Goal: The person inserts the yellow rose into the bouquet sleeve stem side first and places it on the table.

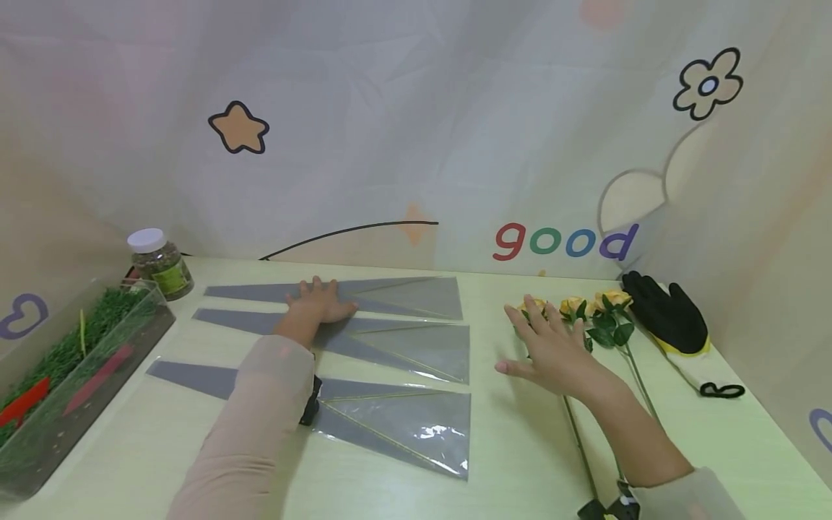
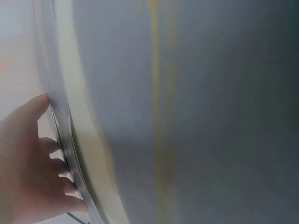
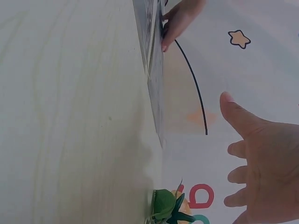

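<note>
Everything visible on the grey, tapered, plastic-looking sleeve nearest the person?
The grey, tapered, plastic-looking sleeve lies flat on the pale table, narrow end left, wide end right. It is glossy, with glare near the wide end; thin gold lines spread toward that end. The person's left forearm hides part of its middle; contact is unclear.
</note>
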`<state>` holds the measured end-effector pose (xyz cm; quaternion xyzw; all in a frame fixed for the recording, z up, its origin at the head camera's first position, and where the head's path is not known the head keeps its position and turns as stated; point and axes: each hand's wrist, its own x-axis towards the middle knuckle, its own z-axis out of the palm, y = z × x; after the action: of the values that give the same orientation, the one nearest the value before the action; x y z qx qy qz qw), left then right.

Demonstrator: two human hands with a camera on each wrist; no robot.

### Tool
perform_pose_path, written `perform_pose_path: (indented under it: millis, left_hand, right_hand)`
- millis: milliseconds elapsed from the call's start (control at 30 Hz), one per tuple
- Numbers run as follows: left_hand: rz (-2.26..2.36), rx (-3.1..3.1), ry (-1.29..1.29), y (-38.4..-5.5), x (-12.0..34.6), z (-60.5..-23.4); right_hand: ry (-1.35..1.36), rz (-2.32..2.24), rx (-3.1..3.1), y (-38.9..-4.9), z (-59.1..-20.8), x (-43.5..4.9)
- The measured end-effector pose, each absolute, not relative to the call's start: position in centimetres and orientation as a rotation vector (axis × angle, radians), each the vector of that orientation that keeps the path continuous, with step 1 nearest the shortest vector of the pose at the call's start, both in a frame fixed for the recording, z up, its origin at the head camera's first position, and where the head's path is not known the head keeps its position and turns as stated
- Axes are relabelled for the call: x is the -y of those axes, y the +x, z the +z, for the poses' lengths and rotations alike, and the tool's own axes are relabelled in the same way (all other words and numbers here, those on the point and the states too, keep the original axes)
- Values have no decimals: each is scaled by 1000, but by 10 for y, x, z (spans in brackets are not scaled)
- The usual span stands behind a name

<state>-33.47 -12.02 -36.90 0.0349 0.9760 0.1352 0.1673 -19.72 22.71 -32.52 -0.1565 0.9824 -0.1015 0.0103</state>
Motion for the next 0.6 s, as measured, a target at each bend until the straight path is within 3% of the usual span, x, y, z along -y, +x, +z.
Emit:
perform_pose_path:
  millis: [267, 600]
  left_hand:
    - [382, -2764, 72, -335, 109, -369]
    - [401, -2758, 67, -333, 107, -369]
  right_hand:
    - [-462, -279, -3003, -234, -326, -212]
    - [-514, -419, -2888, -309, -323, -181]
